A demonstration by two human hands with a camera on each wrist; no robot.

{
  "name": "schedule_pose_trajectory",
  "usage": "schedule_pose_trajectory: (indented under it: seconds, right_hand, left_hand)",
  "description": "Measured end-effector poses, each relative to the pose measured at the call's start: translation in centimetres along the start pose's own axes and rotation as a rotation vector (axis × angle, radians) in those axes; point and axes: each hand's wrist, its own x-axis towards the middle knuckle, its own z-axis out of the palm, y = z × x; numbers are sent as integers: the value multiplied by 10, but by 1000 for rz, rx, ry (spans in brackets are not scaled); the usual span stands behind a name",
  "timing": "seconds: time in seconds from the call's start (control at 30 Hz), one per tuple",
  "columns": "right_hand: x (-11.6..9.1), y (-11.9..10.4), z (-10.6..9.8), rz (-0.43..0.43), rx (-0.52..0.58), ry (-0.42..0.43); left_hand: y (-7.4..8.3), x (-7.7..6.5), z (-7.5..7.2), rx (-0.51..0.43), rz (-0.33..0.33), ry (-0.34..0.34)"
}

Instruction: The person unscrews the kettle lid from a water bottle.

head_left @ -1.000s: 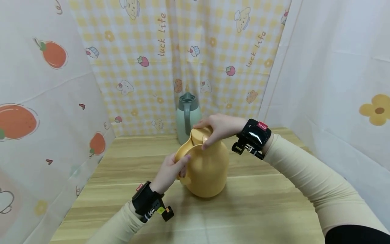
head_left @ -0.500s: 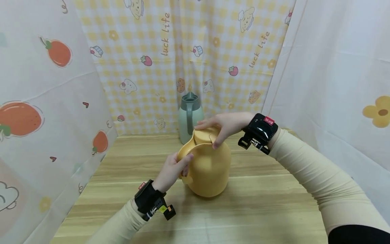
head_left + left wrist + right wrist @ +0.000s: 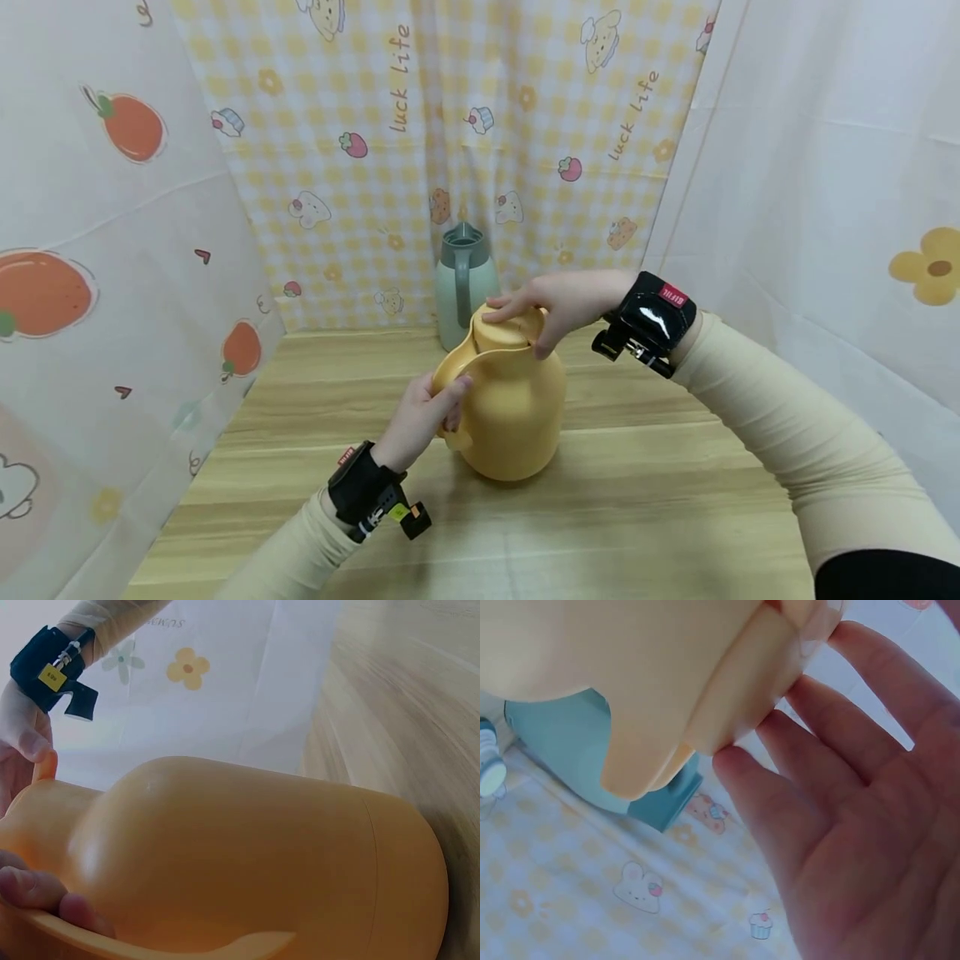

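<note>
A yellow thermos jug (image 3: pixel 510 408) stands upright on the table. At its left, my left hand (image 3: pixel 423 417) grips the curved handle (image 3: pixel 442 385), thumb on top; the left wrist view shows curled fingers (image 3: pixel 34 889) beside the jug's body. My right hand (image 3: pixel 566 308) is over the round yellow lid (image 3: pixel 498 329) in the jug's mouth, thumb at the near side and fingers across the far side. In the right wrist view, several fingertips (image 3: pixel 735 761) touch the lid's edge (image 3: pixel 742 682). The hand partly hides the lid in the head view.
A pale green thermos jug (image 3: pixel 453 304) with a dark grey-green handle and top stands behind the yellow one, close to the checked curtain (image 3: pixel 360 233). White printed curtains (image 3: pixel 172 208) close in both sides of the wooden table (image 3: pixel 300 400).
My right hand has turned and shifted to the right round the lid, its thumb moving rightward along the rim. More of the lid shows. The left hand keeps its hold on the handle.
</note>
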Motion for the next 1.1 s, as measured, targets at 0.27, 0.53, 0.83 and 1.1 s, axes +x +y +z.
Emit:
schedule_pose_trajectory:
  seconds: [0.27,0.53,0.83,1.1]
  right_hand:
    - [-10,-2,2,-28,-48,30]
    - [-13,7,4,-116,-96,46]
    - [-14,10,9,-99,-28,96]
    - [4,-24,9,85,-149,318]
  left_hand:
    - [0,1,0,6,-8,6]
    - [0,-1,1,-8,-15,15]
    - [-1,-2,3,-1,-11,32]
    - [-3,1,4,9,-8,69]
